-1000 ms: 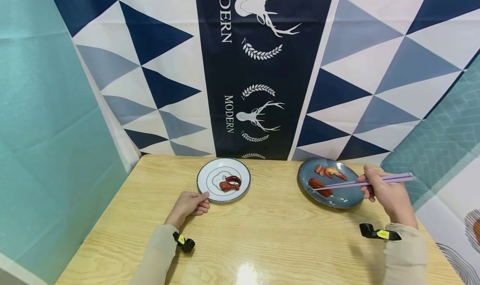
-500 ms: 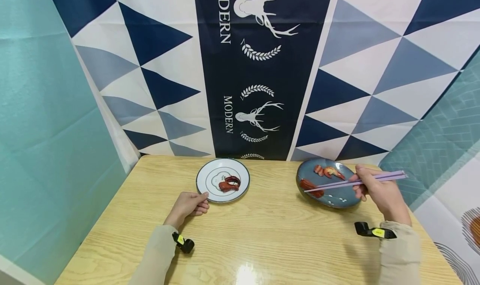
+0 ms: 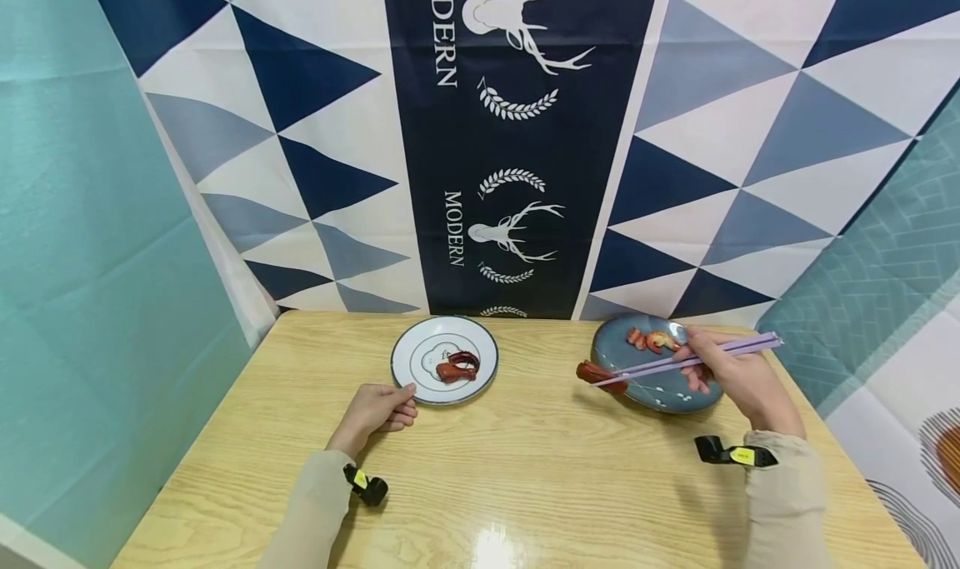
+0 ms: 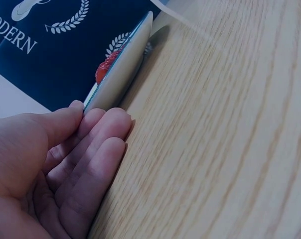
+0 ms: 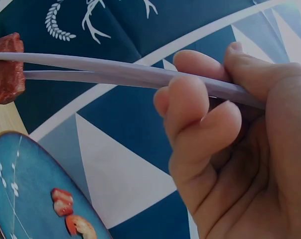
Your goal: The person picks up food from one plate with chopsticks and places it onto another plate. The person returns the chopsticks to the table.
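Just over the left edge of the dark blue plate (image 3: 675, 396), a reddish-brown meat piece (image 3: 591, 372) is hanging between the tips of lilac chopsticks (image 3: 651, 369), which the right hand (image 3: 738, 379) is gripping with curled fingers. Across the wooden table (image 3: 525, 461), the left hand (image 3: 375, 411) is pinching the white plate's (image 3: 414, 344) rim between thumb and fingers, while red food (image 3: 456, 369) is lying on it.

- Table (image 3: 480, 486): in front of the backdrop (image 3: 498, 152).
- Left plate (image 3: 405, 356): on the table, near its far edge; food (image 3: 457, 367) on it, right of centre.
- Left hand (image 3: 381, 406): at that plate's near-left rim.
- Right plate (image 3: 675, 398): well apart, rightward; shrimp (image 3: 660, 341) and small slice (image 3: 637, 337) on its far half, slice at left.
- Right hand (image 3: 742, 381): at its right side, chopsticks (image 5: 115, 67) extending leftward.
- Meat piece (image 3: 588, 371): between chopstick tips, at that plate's left edge.
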Motion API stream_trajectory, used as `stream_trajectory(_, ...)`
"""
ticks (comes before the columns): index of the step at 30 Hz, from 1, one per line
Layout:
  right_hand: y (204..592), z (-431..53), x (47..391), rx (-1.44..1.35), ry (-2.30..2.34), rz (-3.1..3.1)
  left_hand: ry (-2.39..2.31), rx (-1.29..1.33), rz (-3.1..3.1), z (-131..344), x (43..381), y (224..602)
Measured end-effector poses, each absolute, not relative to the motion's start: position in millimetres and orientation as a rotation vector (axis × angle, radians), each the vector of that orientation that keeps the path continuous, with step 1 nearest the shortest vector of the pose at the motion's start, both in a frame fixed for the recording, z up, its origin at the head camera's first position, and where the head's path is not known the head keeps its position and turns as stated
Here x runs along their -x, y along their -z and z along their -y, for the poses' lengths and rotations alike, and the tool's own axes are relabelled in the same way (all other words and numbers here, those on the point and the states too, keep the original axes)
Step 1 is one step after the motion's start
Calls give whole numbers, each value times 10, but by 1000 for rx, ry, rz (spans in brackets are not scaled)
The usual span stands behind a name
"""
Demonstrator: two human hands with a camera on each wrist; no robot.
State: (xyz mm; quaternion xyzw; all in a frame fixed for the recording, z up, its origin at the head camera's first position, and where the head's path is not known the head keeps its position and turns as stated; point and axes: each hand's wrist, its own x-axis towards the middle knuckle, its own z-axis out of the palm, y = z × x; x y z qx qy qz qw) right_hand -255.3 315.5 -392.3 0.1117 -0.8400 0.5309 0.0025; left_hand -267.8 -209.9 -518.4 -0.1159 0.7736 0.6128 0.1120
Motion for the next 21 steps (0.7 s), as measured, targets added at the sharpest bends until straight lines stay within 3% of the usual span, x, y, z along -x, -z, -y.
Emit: stream_trajectory(21,3894,-2994,2729,-552,-1640,2659,-1775,367,-2275,2092,2691,5174)
